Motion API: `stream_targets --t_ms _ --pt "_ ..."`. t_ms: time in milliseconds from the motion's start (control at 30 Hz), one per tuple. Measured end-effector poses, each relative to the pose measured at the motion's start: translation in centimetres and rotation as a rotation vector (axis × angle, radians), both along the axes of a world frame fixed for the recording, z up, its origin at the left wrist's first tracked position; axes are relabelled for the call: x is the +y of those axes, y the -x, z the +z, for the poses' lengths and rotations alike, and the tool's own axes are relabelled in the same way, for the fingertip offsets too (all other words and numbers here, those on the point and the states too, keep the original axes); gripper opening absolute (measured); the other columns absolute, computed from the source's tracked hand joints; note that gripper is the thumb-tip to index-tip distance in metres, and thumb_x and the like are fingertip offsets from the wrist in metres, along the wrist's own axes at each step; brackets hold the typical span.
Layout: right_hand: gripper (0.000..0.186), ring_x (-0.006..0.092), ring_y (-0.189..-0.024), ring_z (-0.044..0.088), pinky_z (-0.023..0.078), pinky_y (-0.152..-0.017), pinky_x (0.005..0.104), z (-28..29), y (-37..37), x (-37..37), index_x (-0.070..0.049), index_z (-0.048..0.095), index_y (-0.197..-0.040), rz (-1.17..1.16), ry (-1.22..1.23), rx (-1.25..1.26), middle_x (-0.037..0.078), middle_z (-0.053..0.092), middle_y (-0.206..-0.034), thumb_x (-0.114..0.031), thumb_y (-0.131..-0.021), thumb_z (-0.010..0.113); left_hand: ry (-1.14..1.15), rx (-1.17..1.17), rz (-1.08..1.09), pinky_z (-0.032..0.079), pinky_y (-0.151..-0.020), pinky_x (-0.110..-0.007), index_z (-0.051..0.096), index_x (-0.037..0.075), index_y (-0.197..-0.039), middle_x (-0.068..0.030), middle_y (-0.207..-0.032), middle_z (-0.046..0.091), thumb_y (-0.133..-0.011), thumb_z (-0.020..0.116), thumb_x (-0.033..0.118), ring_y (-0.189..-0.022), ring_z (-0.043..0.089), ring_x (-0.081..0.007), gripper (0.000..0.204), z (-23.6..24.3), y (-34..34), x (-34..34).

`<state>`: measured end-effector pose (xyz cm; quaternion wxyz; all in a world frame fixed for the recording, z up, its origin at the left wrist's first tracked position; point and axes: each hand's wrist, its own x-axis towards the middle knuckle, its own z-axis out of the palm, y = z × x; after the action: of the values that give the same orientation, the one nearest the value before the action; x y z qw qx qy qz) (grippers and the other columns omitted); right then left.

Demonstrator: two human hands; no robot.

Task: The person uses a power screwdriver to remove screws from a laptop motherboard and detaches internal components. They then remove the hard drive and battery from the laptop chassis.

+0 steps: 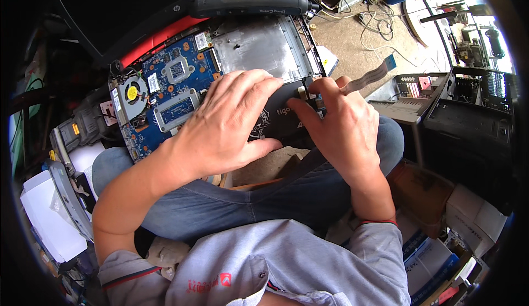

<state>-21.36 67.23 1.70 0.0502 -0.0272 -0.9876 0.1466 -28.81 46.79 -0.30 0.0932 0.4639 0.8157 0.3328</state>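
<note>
An opened laptop base (165,94) lies across my lap, its blue circuit board (161,66) and a fan (133,93) exposed. A flat black solid-state drive (279,120) with white markings is at its near right part. My left hand (228,118) holds the drive, fingers over its top and thumb along its near edge. Bent at the drive's right end, my right hand (344,118) is closed, its thumb on the drive and its index finger by the connector. A grey ribbon cable (370,79) with a blue tip sticks up past those fingers; its lower end is hidden.
The laptop's dark screen (132,14) stands behind the base, with a black cylindrical tool (250,3) along it. Loose cables (380,28) lie on the floor at far right. Plastic crates (419,96) stand right, boxes (474,218) lower right, and a white box (52,215) left.
</note>
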Motion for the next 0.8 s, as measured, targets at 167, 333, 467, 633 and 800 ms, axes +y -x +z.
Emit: stream_targets --t_ms 167,333,467,633,800 --pt "0.018 0.0378 -0.07 0.067 0.054 -0.058 0.0454 -0.7 -0.1 -0.4 -0.002 0.06 -0.089 -0.026 0.018 0.075 0.019 0.061 -0.096 -0.017 -0.09 0.07 -0.008 0.021 0.002 0.04 -0.11 -0.046 0.049 0.001 -0.14 -0.0198 -0.137 0.052 -0.067 0.089 0.023 -0.126 0.05 -0.0388 0.087 -0.2 -0.2 0.1" --pt "0.01 0.0381 -0.083 0.066 0.053 -0.067 0.0441 -1.3 0.4 -0.6 0.0 0.062 -0.089 -0.065 0.143 0.096 0.017 0.063 -0.113 -0.004 -0.084 0.07 -0.022 0.045 0.026 0.04 -0.108 -0.046 0.05 0.001 -0.139 -0.0191 -0.135 0.053 -0.066 0.089 0.024 -0.123 0.051 -0.0383 0.086 -0.5 -0.3 0.1" --pt "0.01 0.039 -0.085 0.065 0.052 -0.072 0.0432 -1.6 0.3 0.2 0.002 0.061 -0.092 -0.015 0.242 0.149 0.021 0.062 -0.114 0.001 -0.085 0.067 -0.029 0.058 0.04 0.041 -0.104 -0.044 0.052 0.002 -0.137 -0.0169 -0.128 0.053 -0.066 0.088 0.03 -0.118 0.052 -0.036 0.085 -0.7 -0.2 0.8" --pt "0.011 0.0442 -0.085 0.066 0.055 -0.072 0.0488 -2.0 0.3 0.5 0.003 0.06 -0.093 0.001 0.262 0.14 0.021 0.059 -0.115 -0.006 -0.088 0.066 0.016 0.1 0.038 0.04 -0.1 -0.042 0.053 0.004 -0.136 -0.0142 -0.123 0.053 -0.067 0.087 0.034 -0.114 0.052 -0.034 0.082 -0.8 0.0 1.3" --pt "0.013 0.0417 -0.086 0.067 0.056 -0.073 0.0477 -1.4 0.2 0.9 0.001 0.063 -0.097 0.001 0.244 0.085 0.018 0.06 -0.113 -0.007 -0.088 0.067 0.025 0.069 0.024 0.039 -0.099 -0.042 0.055 0.006 -0.134 -0.0129 -0.122 0.054 -0.07 0.085 0.031 -0.112 0.053 -0.0338 0.075 -0.7 0.4 1.5"
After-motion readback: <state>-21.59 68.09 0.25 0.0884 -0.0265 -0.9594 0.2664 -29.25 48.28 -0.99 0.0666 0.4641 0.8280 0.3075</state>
